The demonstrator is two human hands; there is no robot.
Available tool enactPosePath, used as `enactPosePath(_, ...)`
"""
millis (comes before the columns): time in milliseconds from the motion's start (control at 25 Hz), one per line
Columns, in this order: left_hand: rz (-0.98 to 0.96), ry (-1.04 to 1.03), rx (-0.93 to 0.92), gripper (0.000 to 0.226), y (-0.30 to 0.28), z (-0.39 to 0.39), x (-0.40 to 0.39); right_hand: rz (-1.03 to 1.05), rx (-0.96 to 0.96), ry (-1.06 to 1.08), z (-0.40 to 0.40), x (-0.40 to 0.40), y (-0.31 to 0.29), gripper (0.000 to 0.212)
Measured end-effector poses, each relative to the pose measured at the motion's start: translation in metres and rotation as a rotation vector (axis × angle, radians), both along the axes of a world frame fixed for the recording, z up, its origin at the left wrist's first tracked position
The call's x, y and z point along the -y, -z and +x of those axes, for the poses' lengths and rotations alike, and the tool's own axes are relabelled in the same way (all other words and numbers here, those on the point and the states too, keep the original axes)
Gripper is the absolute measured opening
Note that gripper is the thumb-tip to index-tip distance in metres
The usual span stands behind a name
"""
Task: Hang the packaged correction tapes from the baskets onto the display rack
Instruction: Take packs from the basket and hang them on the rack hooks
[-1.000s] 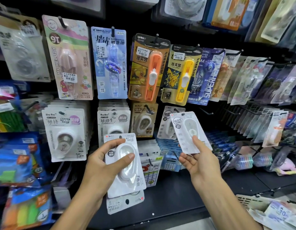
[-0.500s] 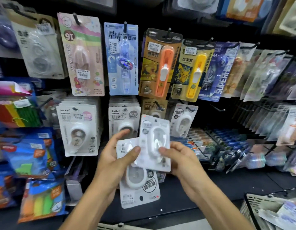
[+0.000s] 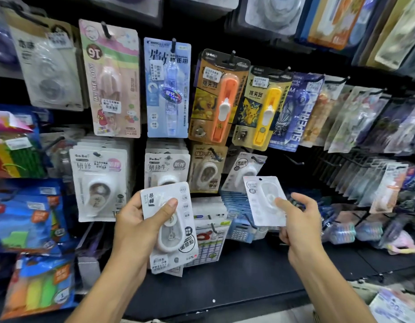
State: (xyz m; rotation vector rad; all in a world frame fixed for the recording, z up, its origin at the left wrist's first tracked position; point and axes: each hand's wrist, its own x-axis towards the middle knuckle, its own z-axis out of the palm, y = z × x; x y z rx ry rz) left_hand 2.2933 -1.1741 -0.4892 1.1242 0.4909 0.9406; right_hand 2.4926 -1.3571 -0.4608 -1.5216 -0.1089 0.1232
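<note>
My left hand [image 3: 141,227] grips a small stack of white packaged correction tapes [image 3: 171,229], thumb across the front pack, held upside down in front of the rack. My right hand [image 3: 297,224] pinches a single white correction tape pack [image 3: 264,201] by its lower right part, lifted toward a hook [image 3: 257,159] where a similar white pack [image 3: 243,169] hangs. The black display rack [image 3: 283,127] fills the view with hanging stationery packs.
Rows of hooks carry other correction tapes, orange and yellow clip pushers [image 3: 222,99] and pens. An empty hook [image 3: 295,160] sticks out right of the white pack. A black shelf [image 3: 236,283] runs below. Packs lie at the bottom right corner [image 3: 395,308].
My hands were together half a second ago; now the right hand has drawn one pack off the stack and moved it right and up toward the hook. The left hand stays with the remaining packs.
</note>
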Motion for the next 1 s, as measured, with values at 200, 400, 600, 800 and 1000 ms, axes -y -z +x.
enactPosePath(200, -0.028, -0.011, 0.057, 0.017, -0.004, -0.002, 0.000, 0.056, 0.139, -0.153, -0.011, -0.002, -0.008, 0.016)
enactPosePath(400, -0.017, 0.013, 0.077, 0.017, -0.004, -0.003, -0.001, 0.112, 0.178, 0.016, -0.011, -0.006, -0.007, 0.015)
enactPosePath(600, 0.007, 0.037, 0.064, 0.039, -0.005, -0.004, 0.001, 0.130, 0.176, 0.064, -0.003, -0.004, -0.004, 0.014)
enactPosePath(800, 0.042, 0.085, 0.035, 0.036, -0.007, -0.006, 0.006, 0.084, 0.134, 0.037, 0.005, -0.005, 0.001, 0.009)
enactPosePath(1000, 0.299, 0.122, -0.142, 0.031, -0.010, -0.006, 0.014, -0.484, 0.398, -0.016, -0.014, -0.005, -0.003, 0.047)
